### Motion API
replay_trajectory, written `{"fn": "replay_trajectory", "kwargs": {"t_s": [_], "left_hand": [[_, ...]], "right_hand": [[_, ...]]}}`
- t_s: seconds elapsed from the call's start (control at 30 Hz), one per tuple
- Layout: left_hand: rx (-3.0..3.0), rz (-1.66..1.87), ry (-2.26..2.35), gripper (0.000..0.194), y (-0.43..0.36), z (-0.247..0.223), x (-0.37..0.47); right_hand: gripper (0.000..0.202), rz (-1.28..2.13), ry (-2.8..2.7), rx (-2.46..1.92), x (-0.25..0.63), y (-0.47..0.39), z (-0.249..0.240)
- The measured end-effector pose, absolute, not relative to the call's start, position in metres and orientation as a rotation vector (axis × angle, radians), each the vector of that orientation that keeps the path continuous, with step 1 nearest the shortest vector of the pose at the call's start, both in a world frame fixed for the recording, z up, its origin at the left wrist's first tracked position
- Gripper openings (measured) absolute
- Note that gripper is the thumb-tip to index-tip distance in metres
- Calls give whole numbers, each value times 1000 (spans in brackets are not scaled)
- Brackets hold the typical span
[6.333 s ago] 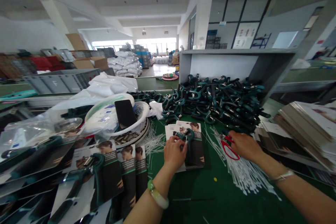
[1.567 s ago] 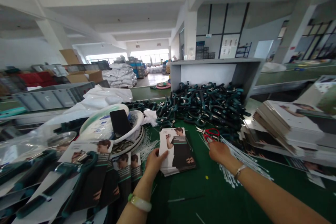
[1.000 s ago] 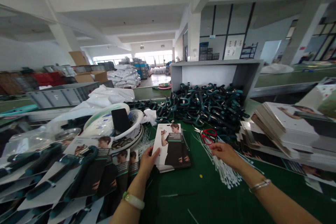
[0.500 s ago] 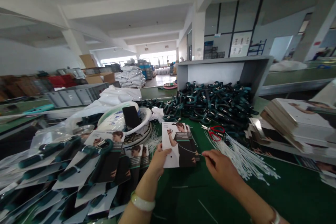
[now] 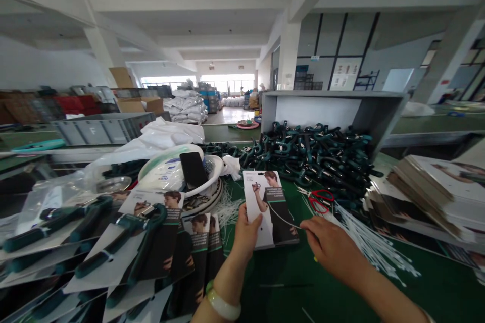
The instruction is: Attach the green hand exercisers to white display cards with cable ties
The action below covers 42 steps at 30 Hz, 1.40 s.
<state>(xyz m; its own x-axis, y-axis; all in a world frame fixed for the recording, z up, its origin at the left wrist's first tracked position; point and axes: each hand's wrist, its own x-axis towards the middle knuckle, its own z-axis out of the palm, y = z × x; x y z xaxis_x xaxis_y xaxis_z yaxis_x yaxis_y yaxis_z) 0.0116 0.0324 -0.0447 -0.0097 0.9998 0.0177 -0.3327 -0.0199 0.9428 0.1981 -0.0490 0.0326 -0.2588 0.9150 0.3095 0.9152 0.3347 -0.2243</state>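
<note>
Between thumb and fingers, my left hand [image 5: 246,229] grips the left edge of a printed card [image 5: 271,212], which is tilted up over the green table [image 5: 280,298]. My right hand [image 5: 329,242] pinches a thin white cable tie [image 5: 286,220] that curves across the front of the card. A bundle of white ties [image 5: 375,242] lies right of that hand, with red-handled scissors [image 5: 320,200] just beyond it. Cards with dark green hand grips [image 5: 140,242] fastened on them are piled at the left.
Loose green hand grips [image 5: 314,154] spill from a grey bin [image 5: 390,111] at the back. Stacked cards [image 5: 428,197] stand at the right. A phone [image 5: 193,170] rests on a white basket [image 5: 217,166]; a grey crate [image 5: 102,129] is behind at left.
The loose cards that lay behind the held card's right side are now lined up or hidden behind it. Both hands and the card appear further right in the view, the tie still pinched.
</note>
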Motion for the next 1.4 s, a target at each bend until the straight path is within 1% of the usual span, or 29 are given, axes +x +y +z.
{"fn": "replay_trajectory", "kwargs": {"t_s": [0.3,0.63,0.9,1.1,1.23,1.4], "left_hand": [[1006,1413,973,43,35,-44,8],[1053,1413,977,47,36,-43,6],[1013,1419,966,50,37,-46,8],[1023,1445,956,48,38,-48,7],[971,1421,882,55,36,-43,7],[750,1246,710,77,27,-37,13]], "right_hand": [[28,57,-2357,-1621,190,-36,55],[29,56,-2422,-1632,185,-31,72],[30,51,-2501,-1687,182,-32,80],[27,49,-2498,-1681,186,-30,79],[28,-57,-2494,-1647,184,-24,82],[25,-124,-2461,-1656,170,-16,64]]}}
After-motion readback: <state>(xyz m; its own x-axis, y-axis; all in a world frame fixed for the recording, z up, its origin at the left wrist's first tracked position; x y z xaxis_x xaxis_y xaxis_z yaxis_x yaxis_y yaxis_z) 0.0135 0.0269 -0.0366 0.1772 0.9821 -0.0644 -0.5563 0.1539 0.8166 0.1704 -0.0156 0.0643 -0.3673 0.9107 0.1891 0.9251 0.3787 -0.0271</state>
